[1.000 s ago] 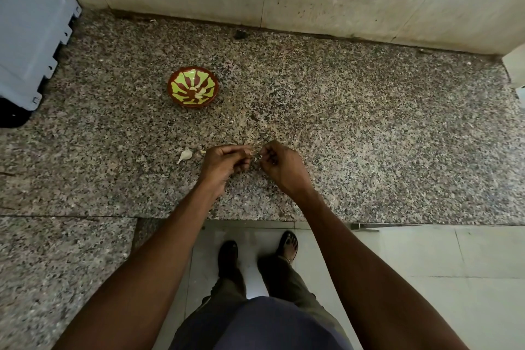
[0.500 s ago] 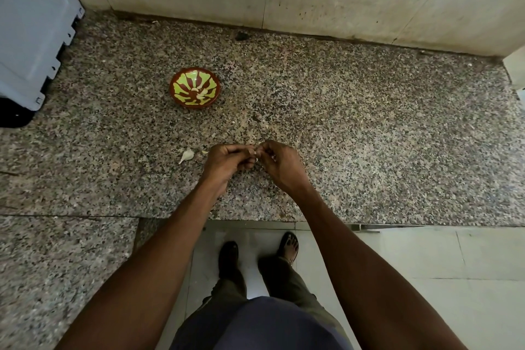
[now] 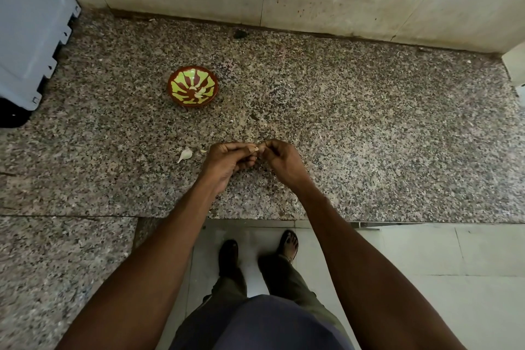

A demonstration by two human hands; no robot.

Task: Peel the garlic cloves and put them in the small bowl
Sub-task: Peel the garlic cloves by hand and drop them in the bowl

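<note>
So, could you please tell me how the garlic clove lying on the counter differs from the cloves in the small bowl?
The clove on the counter lies alone on bare granite, left of the left hand; the cloves in the small bowl sit farther back, inside its rim. The counter clove shows a pointed tail, seemingly unpeeled; the bowl cloves look smooth. Both are pale.

Hands: we count two, the left hand (image 3: pixel 227 160) and the right hand (image 3: pixel 281 159), fingertips meeting.
Cloves held: we see one clove (image 3: pixel 254 148) pinched between them.
Cloves on the counter: we count one unpeeled clove (image 3: pixel 186 154), plus one small pale scrap (image 3: pixel 203 150) just beside it.
Bowls: we count one small bowl (image 3: pixel 193 89).
Cloves in the bowl: we make out pale pieces, about two; we cannot tell exactly.
Feet: we count two.
</note>
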